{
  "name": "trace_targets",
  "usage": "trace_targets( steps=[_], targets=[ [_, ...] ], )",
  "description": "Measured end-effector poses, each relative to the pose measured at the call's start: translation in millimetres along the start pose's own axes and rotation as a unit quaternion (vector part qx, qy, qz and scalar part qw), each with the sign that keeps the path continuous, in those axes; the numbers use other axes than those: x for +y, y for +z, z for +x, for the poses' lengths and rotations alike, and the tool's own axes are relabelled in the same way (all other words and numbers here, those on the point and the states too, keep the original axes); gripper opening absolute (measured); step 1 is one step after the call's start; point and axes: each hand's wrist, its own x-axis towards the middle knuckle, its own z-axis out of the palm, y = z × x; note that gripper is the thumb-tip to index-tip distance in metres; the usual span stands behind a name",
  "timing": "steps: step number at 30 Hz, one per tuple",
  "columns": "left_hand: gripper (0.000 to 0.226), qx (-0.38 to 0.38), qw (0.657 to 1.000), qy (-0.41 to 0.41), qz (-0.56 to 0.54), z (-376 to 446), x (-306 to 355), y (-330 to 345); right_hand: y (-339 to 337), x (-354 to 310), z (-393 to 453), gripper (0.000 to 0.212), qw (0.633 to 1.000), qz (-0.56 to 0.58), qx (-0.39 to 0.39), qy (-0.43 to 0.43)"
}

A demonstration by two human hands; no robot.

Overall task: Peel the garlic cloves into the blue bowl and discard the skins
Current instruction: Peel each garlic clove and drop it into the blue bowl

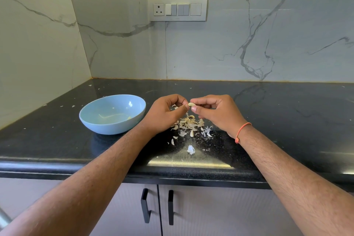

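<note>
**One clove between my fingertips, skins heaped below**

I hold a single garlic clove (191, 104) between both hands above the black granite counter (287, 120). My right hand (216, 115) pinches it, thumb underneath and forefinger curled over the top, the other fingers folded into the palm. My left hand (164, 115) meets it from the other side, thumb and forefinger tips closed against the clove's left end, the rest of its fingers curled. The two hands nearly touch at the clove.

The clove is small, pale cream and glossy, curved like a little crescent. Most of what shows between my fingertips looks bare and smooth; whether any skin clings to the hidden side I cannot tell.

Directly beneath the grip, a loose pile of garlic skins (188, 123) lies on the counter: papery, off-white to tan flakes, some curled. More flakes trail from the pile toward me, and one larger white flake (190, 149) sits alone nearer the counter's front edge.

To the left of my left hand, just beside the wrist, stands the blue bowl (115, 128), upright on the counter. A small pale-yellow piece shows low against its inner right wall; I cannot make out what it is.

An orange thread bracelet (241, 131) circles my right wrist. Beyond the grip, on the marble wall, hangs a white switch panel (177, 9).
</note>
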Motion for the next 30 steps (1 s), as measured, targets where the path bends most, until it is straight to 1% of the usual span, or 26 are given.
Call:
trace_targets(
  steps=[4,13,17,20,23,25,28,30],
  targets=[
    [0.008,0.010,1.000,0.005,0.001,-1.9,4.3,-0.9,-1.0,-2.6,0.1,0.017,1.000,0.013,0.020,0.018],
    [0.008,0.013,1.000,-0.016,-0.023,-0.3,1.1,-1.4,-1.9,-11.4,-3.2,0.006,0.997,0.062,0.020,0.034],
    [0.008,0.014,0.999,-0.026,-0.021,1.2,-1.8,0.0,-2.3,-11.5,-2.1,0.007,0.994,0.094,0.022,0.048],
    [0.006,0.035,0.999,-0.029,0.006,0.9,-4.1,-0.9,-3.0,-11.0,-0.6,0.007,0.993,0.098,0.033,0.056],
    [0.008,0.031,0.999,-0.025,0.011,-2.4,-1.7,-1.5,-3.8,-10.3,-0.1,0.007,0.992,0.099,0.042,0.063],
    [0.004,0.034,0.999,-0.023,0.008,-3.3,0.9,-1.1,-3.9,-9.9,-0.1,0.006,0.992,0.096,0.046,0.060],
    [0.020,0.049,0.999,-0.005,0.018,-3.2,1.5,-0.8,-4.1,-9.3,0.5,0.007,0.992,0.096,0.051,0.059],
    [0.016,0.059,0.998,0.008,0.032,-3.5,0.2,-0.6,-4.4,-9.0,0.9,0.007,0.992,0.091,0.054,0.062]
  ],
)
